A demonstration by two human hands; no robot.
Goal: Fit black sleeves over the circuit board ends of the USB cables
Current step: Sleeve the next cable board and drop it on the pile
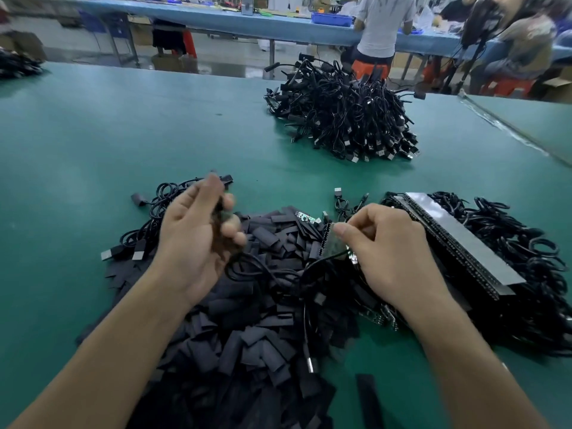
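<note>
Black sleeves (247, 345) heaped at 6 o'clock for easy grabs. Your right hand (390, 252) pinches a board (335, 243), end exposed for sleeving; left hand (188, 239) curled, blurred, contents unclear. Cable heap (343, 119) parked at 1 o'clock, likely done.

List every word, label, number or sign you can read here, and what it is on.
Nothing here is readable.
Print on the held circuit board, pinched by the right hand: blurred.
Print on the loose circuit board atop the black sleeves: too small.
Any labels on the background boxes: blurred.
</note>
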